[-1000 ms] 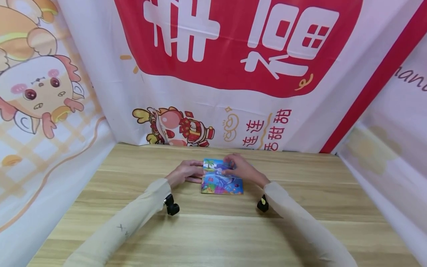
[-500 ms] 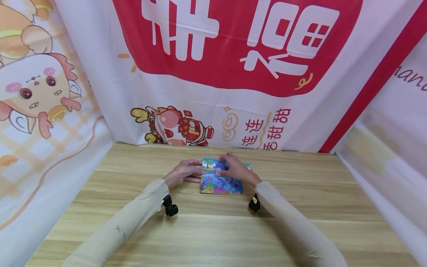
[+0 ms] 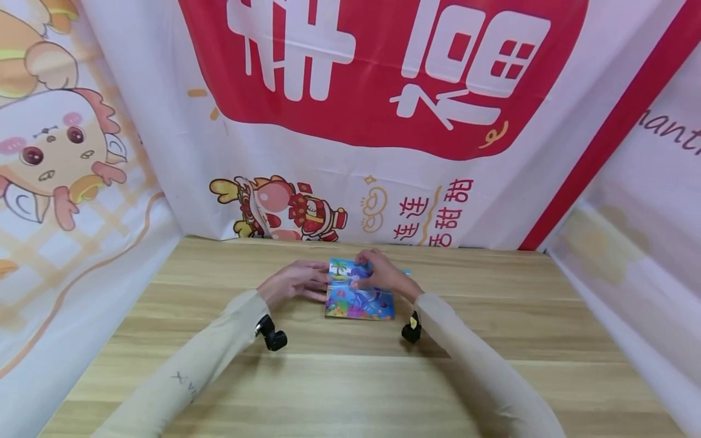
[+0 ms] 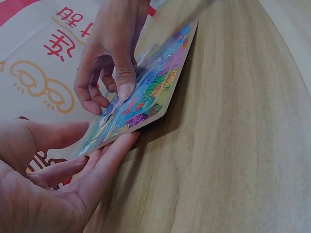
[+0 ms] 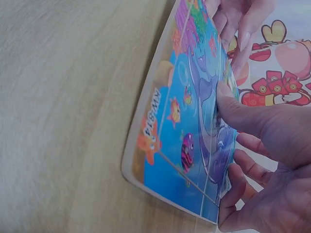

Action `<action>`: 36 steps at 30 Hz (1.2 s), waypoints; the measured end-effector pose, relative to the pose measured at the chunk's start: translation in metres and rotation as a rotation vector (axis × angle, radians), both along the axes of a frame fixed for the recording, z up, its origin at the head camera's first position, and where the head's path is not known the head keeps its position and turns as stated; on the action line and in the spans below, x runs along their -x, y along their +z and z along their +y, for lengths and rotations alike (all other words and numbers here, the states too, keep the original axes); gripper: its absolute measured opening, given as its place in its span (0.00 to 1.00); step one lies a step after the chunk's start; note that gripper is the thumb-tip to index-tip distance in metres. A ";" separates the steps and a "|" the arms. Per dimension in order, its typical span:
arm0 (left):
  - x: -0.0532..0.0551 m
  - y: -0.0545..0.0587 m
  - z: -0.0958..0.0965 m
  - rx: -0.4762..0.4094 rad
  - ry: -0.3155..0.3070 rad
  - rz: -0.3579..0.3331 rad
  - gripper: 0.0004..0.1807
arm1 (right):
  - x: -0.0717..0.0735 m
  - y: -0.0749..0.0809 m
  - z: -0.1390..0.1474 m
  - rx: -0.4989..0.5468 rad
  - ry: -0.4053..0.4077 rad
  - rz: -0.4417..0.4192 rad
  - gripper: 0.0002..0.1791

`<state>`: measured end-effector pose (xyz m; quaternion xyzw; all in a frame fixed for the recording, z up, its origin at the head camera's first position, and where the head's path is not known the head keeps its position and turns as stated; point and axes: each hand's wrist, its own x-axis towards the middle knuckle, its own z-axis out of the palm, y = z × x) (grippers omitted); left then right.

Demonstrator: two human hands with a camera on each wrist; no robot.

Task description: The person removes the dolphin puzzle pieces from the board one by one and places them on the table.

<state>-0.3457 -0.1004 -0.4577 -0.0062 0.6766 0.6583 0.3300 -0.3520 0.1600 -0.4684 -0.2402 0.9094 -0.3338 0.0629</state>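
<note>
A flat picture puzzle board (image 3: 358,304) with a blue sea scene and a dolphin lies near the back of the table. Seams cross its glossy face in the right wrist view. My left hand (image 3: 292,280) is at its left side; in the left wrist view the left fingertips (image 4: 124,141) touch the board's edge, with the thumb held apart. From the right, my right hand (image 3: 383,274) reaches over the upper part, thumb (image 5: 231,99) on the picture and fingers curled at the far side, pinching it. A bit of blue shows beyond the right wrist; the hand hides much of the upper part.
The wooden table (image 3: 350,383) runs up to a white cloth backdrop (image 3: 181,152) with red print. Printed cloth walls stand at left and right. Each wrist carries a small black camera, such as the left camera (image 3: 272,337).
My right hand has shifted left over the upper part of the board, then stayed about there. My left hand has drawn slightly left, its fingers more spread. The whole view has shifted a little.
</note>
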 end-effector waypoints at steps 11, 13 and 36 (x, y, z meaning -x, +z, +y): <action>-0.002 -0.010 0.002 0.068 -0.029 0.132 0.36 | -0.004 0.002 -0.009 0.001 -0.036 -0.015 0.28; -0.004 -0.011 0.007 0.094 -0.013 0.163 0.37 | -0.003 0.002 -0.009 -0.004 -0.047 -0.022 0.28; -0.006 -0.017 0.015 0.108 0.062 0.168 0.38 | -0.001 0.006 0.010 0.300 -0.145 -0.259 0.14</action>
